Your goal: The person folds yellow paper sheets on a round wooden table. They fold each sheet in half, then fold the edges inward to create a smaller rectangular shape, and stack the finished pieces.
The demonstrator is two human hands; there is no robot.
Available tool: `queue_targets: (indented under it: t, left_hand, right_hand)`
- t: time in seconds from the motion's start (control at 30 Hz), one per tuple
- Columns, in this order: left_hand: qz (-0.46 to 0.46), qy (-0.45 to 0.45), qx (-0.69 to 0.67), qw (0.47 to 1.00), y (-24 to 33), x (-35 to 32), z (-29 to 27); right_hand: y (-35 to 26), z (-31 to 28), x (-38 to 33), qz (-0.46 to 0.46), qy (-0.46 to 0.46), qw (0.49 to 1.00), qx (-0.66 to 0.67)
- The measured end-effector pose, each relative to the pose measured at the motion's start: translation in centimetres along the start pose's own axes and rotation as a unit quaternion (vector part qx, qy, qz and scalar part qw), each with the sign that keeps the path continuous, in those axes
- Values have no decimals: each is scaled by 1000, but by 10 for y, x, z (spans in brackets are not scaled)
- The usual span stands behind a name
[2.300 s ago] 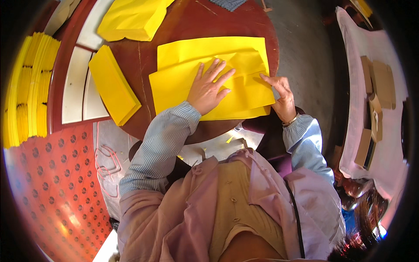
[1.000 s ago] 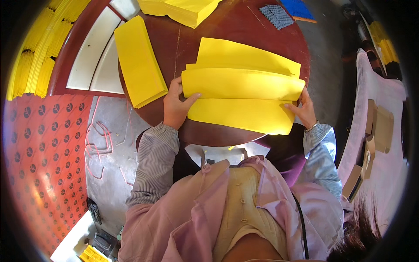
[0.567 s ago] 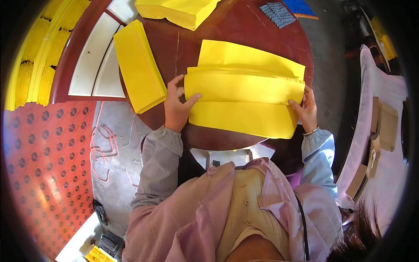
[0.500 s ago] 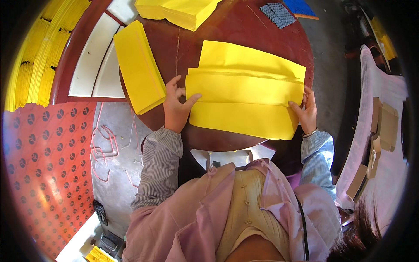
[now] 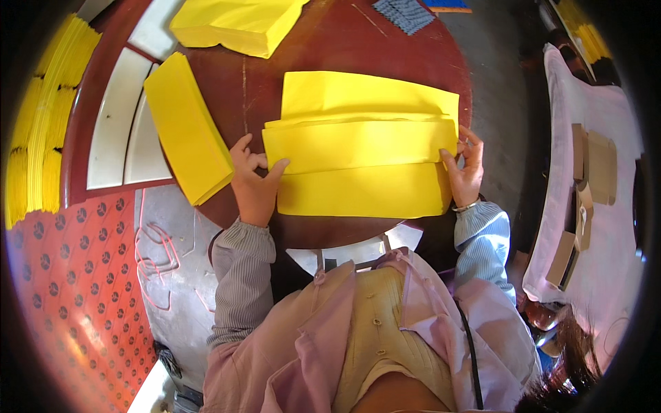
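Moved since the earliest frame: the left hand (image 5: 256, 180), then flat over the middle of the yellow sheets (image 5: 358, 144), had come to their left edge; a folded band had come to run crosswise between the two hands.

Yellow sheets, overlapping: lay on the round dark-red counter (image 5: 330, 233), in front of the person. One piece showed behind the band, one flap in front.

Left hand: loose, thumb and index finger spread apart, thumb tip at the left edge of the band, index finger pointing away past it.

Right hand (image 5: 460, 155): pinching the right end of the band, thumb on top, fingers at the edge; a bracelet (image 5: 466, 206) at the wrist.

Long yellow stack (image 5: 187, 131): one, lying slantwise, just beside the left hand.

Yellow bundle (image 5: 237, 29): one, thick, at the far side of the counter, cut by the upper edge of the view.

Grey cloth (image 5: 404, 15): one, textured, far right of the counter.

Cardboard boxes (image 5: 601, 167): several, on a pale pink cloth (image 5: 606, 258), well apart at right.

Red patterned sheet (image 5: 76, 289): one, lower left.
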State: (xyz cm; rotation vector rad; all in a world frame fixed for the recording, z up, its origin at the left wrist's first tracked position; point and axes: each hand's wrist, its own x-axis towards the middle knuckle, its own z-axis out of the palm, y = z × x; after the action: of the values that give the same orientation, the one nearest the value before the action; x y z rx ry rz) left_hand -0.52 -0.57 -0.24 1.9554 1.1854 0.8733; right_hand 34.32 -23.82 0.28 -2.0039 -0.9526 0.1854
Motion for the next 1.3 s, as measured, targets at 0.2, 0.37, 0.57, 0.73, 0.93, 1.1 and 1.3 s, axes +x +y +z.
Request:
queue_targets:
  t: [0.2, 0.37, 0.57, 0.73, 0.93, 1.1, 1.3]
  left_hand:
    - [-52, -17, -22, 998, 7, 0, -1]
    - [-32, -25, -12, 999, 13, 1, 1]
    - [79, -13, 81, 993, 36, 3, 1]
    - [316, -85, 184, 927, 44, 17, 3]
    - [148, -173, 108, 968, 51, 11, 41]
    - [105, -114, 362, 919, 72, -11, 103]
    - [84, -82, 402, 908, 73, -15, 120]
  right_hand:
    - [-6, 1, -3, 63, -4, 998, 18]
    - [-11, 0, -3, 71, -10, 997, 5]
    - [-15, 1, -2, 65, -11, 996, -55]
    - [-21, -1, 0, 84, -23, 995, -44]
    - [-34, -3, 1, 132, -47, 989, -39]
    - [-45, -11, 5, 143, -44, 988, -39]
    - [-81, 68, -13, -267, -12, 931, -251]
